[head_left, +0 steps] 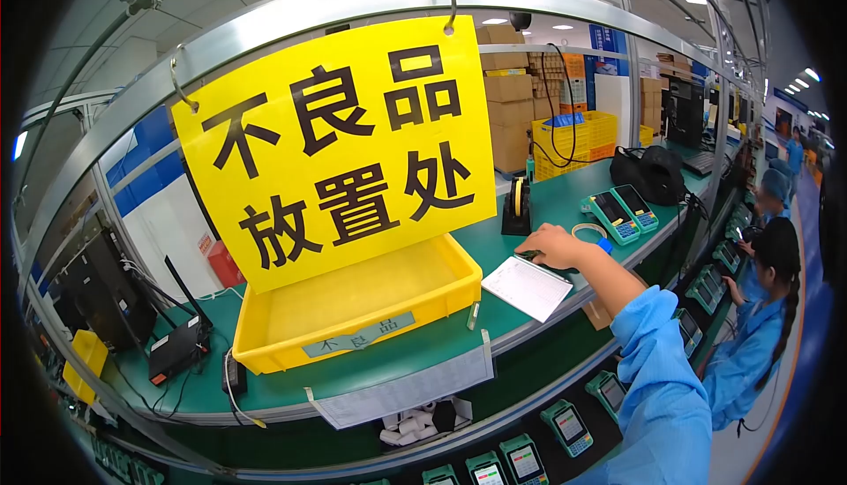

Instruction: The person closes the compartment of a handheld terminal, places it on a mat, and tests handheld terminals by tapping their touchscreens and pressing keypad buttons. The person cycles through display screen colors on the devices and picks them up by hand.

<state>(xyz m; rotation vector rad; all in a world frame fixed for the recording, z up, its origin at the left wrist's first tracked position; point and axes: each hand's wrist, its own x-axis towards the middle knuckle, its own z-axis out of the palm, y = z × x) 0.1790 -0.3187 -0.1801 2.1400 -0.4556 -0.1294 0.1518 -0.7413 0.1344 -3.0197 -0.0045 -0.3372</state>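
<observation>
My right hand (554, 247), in a blue sleeve, reaches from the lower right over the green bench. Its fingers are bent and close together at the top edge of a notepad (528, 289) with a white written page. Something dark shows under the fingertips, too hidden to name. A blue-and-cream roll of tape (589, 234) lies just beyond the wrist. Behind the hand stands a black holder (517, 206) with a yellow part. Two teal payment terminals (610, 217) lie to the right. My left hand is out of view.
A yellow sign (340, 145) hangs from the metal rail above a yellow tray (353, 330). A black router (179, 348) sits at the left. Several payment terminals (566, 427) line the lower conveyor. Co-workers in blue (750, 353) are at the right.
</observation>
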